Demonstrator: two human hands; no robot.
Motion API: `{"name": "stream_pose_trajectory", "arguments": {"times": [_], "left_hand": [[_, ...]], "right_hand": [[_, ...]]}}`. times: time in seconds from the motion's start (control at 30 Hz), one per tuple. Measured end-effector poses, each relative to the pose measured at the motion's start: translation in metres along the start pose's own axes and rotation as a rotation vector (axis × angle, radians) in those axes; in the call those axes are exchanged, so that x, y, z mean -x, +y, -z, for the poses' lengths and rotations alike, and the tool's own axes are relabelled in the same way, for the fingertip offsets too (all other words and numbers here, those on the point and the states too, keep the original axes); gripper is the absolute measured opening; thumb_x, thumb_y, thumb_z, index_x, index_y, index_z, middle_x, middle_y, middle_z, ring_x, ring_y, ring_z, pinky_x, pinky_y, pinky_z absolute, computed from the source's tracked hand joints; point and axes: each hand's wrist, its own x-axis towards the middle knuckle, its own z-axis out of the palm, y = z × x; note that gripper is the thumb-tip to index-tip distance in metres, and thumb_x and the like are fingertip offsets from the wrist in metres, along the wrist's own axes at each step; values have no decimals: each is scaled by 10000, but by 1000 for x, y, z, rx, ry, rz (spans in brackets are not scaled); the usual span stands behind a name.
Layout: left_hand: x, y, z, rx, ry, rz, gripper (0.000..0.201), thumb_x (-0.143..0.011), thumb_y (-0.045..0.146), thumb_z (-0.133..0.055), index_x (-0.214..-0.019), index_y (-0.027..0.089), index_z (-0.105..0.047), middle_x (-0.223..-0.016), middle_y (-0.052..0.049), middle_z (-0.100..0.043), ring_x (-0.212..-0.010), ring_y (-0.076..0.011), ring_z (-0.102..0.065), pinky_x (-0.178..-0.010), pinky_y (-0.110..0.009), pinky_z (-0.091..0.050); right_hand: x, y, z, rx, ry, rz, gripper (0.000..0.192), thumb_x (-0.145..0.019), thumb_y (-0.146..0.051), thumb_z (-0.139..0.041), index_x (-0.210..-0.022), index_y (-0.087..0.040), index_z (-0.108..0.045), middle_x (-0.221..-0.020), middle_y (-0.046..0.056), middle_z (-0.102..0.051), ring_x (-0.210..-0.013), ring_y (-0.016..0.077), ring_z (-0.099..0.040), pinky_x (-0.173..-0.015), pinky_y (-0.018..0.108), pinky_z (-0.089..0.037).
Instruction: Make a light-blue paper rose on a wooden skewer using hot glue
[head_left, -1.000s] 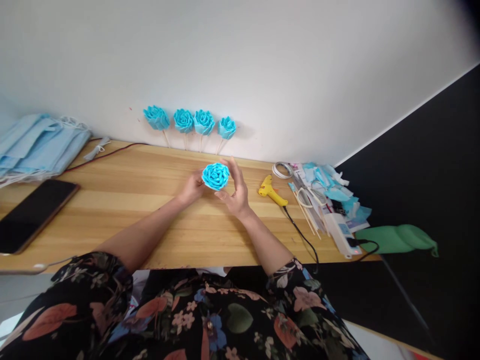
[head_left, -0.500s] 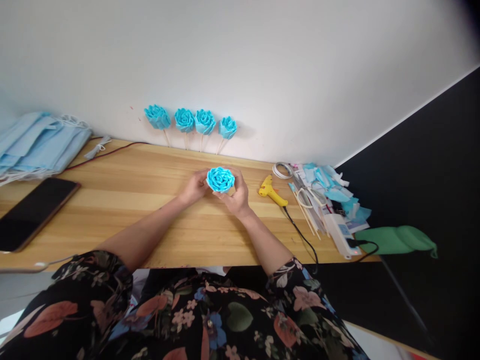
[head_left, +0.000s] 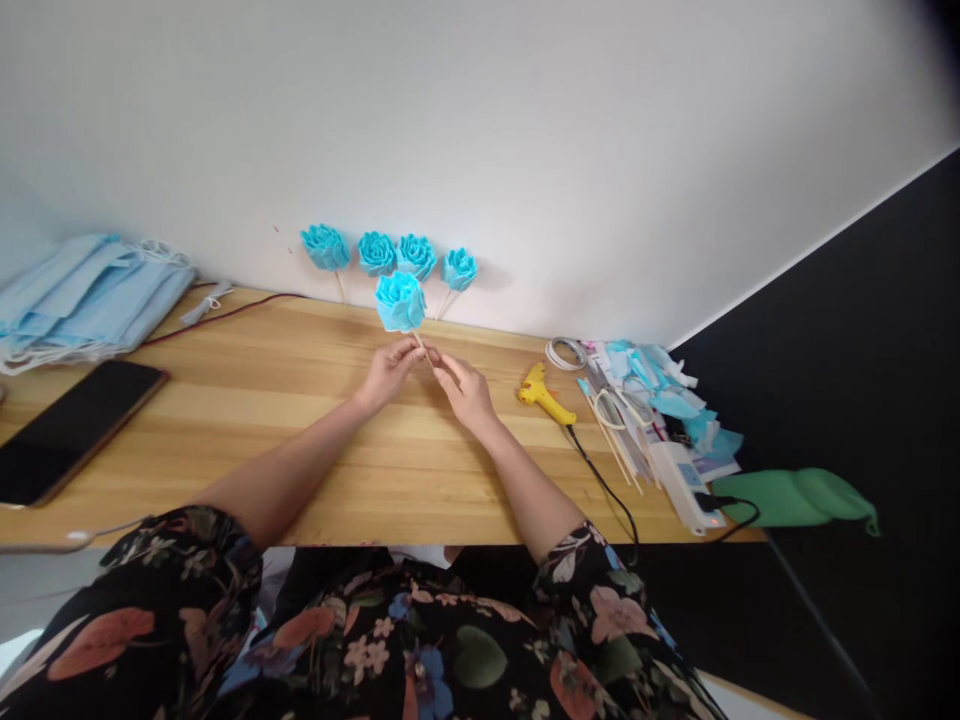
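A blue handmade flower on a thin wooden stick is held upright and tilted a little left, over the middle of the table. My left hand pinches the stick just below the bloom. Around the lower part of the same stick, the fingers of my right hand are closed. Behind it, several similar blue flowers on sticks lean against the wall in a row; the held bloom hides part of the middle ones.
To the right lie a yellow glue gun, a roll of tape, scissors, blue scraps, a power strip and a green pouch. At left are stacked face masks and a phone on the wooden table.
The held flower has turned from facing me to standing upright, so its stick now shows. My hands have moved from around the bloom down to the stick.
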Motion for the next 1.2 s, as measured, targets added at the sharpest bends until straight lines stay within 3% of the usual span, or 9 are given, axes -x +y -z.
{"name": "stream_pose_trajectory", "arguments": {"times": [0.1,0.23,0.43,0.6,0.87,1.03,1.2], "left_hand": [[2,-2,-2,-69,-12,-67,494,-987,662,-653,-895,193,-778,-941,-95,-806,-959,-261,-742,-955,-400,-580],[5,-5,-5,-147,-16,-159,490,-1009,646,-629,-887,196,-779,-970,-123,-801,-985,-293,-729,-965,-439,-564],[5,-2,-13,-170,-73,-302,479,-1043,621,-581,-907,207,-779,-1003,-125,-778,-1009,-292,-709,-934,-433,-563],[6,2,-16,-203,-104,-434,468,-1097,547,-507,-920,207,-773,-950,-121,-764,-953,-276,-704,-920,-430,-564],[7,7,-15,-264,-89,-435,481,-1112,531,-475,-927,200,-772,-951,-120,-764,-943,-274,-703,-860,-405,-568],[9,13,-14,-281,-83,-408,467,-1104,544,-519,-940,196,-782,-923,-104,-763,-917,-247,-706,-855,-374,-563],[9,10,-16,-232,-59,-356,459,-1048,616,-595,-963,217,-807,-997,-117,-791,-973,-278,-732,-904,-407,-586]], "right_hand": [[-1,-1,1,71,-14,-40,337,-1068,-272,-561,-1313,-272,-791,-1178,78,-854,-1069,253,-806,-960,378,-600],[-1,-3,0,133,-39,-8,268,-1019,-205,-643,-1187,-272,-841,-1152,69,-861,-1053,253,-804,-944,354,-592],[1,2,-6,219,-8,-47,201,-1001,-223,-677,-882,-248,-837,-921,57,-855,-883,250,-791,-825,327,-584],[0,8,-7,282,51,-100,164,-976,-226,-697,-857,-237,-810,-960,92,-846,-989,303,-783,-881,380,-588],[0,0,-4,307,47,-103,177,-959,-345,-757,-825,-238,-802,-914,82,-842,-910,276,-777,-815,335,-557],[-1,-9,-2,278,36,-87,167,-975,-383,-754,-943,-234,-821,-930,58,-840,-893,232,-760,-851,311,-538],[-1,-8,-4,317,32,-129,155,-958,-361,-780,-884,-227,-806,-941,81,-837,-944,260,-766,-870,335,-535]]}}
